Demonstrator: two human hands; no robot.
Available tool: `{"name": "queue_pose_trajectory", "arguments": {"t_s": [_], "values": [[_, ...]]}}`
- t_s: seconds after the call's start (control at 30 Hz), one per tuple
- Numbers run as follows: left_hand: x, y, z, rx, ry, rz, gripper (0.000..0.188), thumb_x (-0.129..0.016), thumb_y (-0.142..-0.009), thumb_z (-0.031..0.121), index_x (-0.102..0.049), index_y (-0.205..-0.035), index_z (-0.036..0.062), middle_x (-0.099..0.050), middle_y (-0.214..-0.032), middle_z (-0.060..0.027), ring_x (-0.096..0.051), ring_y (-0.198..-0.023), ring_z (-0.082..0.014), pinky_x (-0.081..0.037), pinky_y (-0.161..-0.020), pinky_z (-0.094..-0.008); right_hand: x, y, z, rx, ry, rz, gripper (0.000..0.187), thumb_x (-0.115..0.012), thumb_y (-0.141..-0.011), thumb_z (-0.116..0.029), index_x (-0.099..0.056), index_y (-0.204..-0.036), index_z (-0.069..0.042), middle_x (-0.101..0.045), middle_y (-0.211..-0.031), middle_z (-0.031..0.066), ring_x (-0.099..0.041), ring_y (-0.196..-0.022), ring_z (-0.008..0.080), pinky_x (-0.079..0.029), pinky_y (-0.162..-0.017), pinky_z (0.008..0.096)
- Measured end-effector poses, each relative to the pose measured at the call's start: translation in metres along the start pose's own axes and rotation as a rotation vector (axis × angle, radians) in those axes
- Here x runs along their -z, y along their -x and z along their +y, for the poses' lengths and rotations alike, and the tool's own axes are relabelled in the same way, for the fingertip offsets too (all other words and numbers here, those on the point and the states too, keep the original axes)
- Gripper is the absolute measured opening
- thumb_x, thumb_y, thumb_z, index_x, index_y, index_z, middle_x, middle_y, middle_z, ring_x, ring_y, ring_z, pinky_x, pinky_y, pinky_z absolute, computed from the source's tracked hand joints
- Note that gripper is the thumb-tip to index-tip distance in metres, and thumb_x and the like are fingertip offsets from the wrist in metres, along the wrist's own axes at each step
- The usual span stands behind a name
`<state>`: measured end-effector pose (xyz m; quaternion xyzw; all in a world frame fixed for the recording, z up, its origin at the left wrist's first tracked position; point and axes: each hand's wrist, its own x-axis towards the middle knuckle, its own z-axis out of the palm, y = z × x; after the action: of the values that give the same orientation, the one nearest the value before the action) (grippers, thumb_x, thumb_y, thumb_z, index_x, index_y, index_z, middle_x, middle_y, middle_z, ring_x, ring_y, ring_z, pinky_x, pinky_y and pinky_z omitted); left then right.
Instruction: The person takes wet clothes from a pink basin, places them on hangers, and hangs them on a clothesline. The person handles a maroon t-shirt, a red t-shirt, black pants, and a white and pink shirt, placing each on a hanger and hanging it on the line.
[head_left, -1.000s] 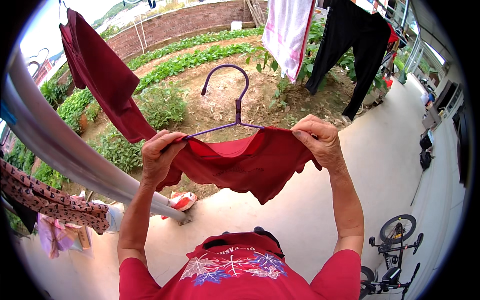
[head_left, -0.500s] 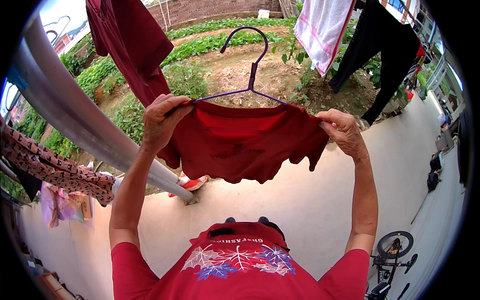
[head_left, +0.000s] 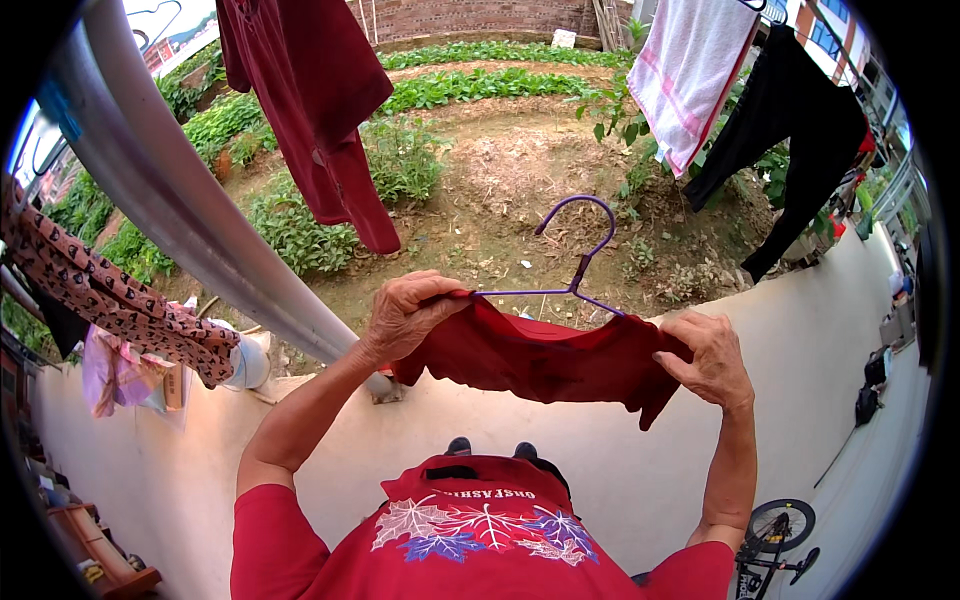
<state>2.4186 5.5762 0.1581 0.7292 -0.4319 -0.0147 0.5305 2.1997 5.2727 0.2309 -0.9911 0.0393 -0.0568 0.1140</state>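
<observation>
Head view: from where I stand, the red shirt [head_left: 550,355] is right of the pole [head_left: 200,180], spread on a purple hanger [head_left: 581,268]. The left hand [head_left: 410,312] pinches one shoulder by the hanger's tip; the right hand [head_left: 710,358] grips the other between thumb and fingers. Neither holds the hook [head_left: 607,226], so if either pinch loosened, the hanger might twist and a shoulder slip off. Swung leftward, the shirt could rub the pole, or the hook catch the dark-red garment [head_left: 320,100] hanging right of the pole.
</observation>
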Motion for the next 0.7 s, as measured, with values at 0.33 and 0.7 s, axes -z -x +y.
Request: {"name": "queue_pose_trajectory", "arguments": {"t_s": [0.33,0.7], "values": [[0.013,-0.023,0.040,-0.110,-0.104,-0.105,0.025,-0.074,-0.073,0.008,-0.066,-0.096,0.0040,-0.059,-0.077,-0.0028,-0.055,-0.075,-0.0134,-0.045,-0.070,-0.0266,-0.004,-0.021,-0.032,0.374,-0.207,0.496,0.011,-0.060,-0.079,0.005,-0.060,-0.089,0.002,-0.059,-0.071,0.0133,-0.058,-0.058,0.0269,-0.046,-0.053,0.0329],[0.071,-0.002,-0.019,0.253,0.376,-0.246,0.046,-0.073,-0.075,0.028,-0.055,-0.114,0.0110,-0.062,-0.094,-0.0022,-0.057,-0.091,-0.0131,-0.043,-0.084,-0.0308,0.085,-0.001,-0.023,0.419,-0.048,0.765,0.007,-0.058,-0.082,0.005,-0.059,-0.089,0.004,-0.058,-0.070,0.0109,-0.053,-0.055,0.0189,-0.042,-0.052,0.0267]]}}
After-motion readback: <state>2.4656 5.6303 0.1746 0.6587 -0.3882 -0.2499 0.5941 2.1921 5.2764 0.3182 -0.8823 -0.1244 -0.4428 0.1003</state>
